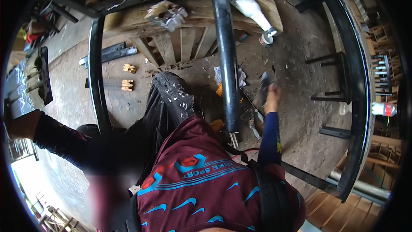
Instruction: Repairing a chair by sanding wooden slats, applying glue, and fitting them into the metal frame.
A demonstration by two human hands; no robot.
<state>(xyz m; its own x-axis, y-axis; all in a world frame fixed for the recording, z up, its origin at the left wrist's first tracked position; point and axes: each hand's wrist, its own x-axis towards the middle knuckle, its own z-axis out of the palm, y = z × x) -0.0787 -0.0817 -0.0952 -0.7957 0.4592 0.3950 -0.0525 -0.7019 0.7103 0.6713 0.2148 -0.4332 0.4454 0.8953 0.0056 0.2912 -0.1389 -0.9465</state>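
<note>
My right hand point(272, 99) is raised to the right of a black metal tube point(225, 60) and closed around a small dark tool point(265, 84); blur hides what kind of tool it is. The tube runs from a wooden pallet table point(189, 38) down toward my maroon shirt. My left hand point(17, 123) is stretched far out to the left edge, against a shiny grey metal piece point(15, 92). Its fingers are too dim at the rim to make out. My knee in black paint-speckled trousers point(171, 96) lies between the two arms.
A curved black metal frame point(358, 86) rings the scene, with a bar point(95, 73) on the left. A white bottle point(251, 6) lies on the pallet. Small wood blocks point(127, 85) and steel offcuts point(109, 53) sit on the dirty concrete floor.
</note>
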